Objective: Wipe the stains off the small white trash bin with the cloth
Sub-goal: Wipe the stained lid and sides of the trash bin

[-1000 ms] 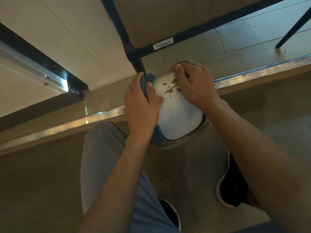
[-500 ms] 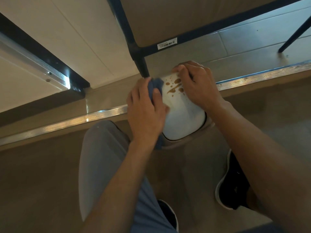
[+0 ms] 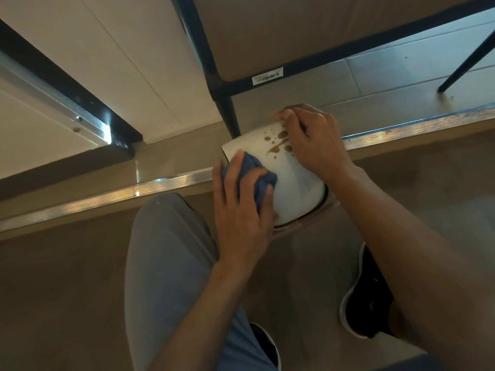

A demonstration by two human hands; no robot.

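Left hand slid cloth down bin | brown stains remain | right hand grips bin

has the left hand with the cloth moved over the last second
Yes. The left hand and cloth slid toward the person along the bin, away from the bin's far end and the table leg. Stains remain.

The left hand has slid the blue cloth down the white bin, toward 6 o'clock, away from the brown stains. The stains look about the same, maybe.
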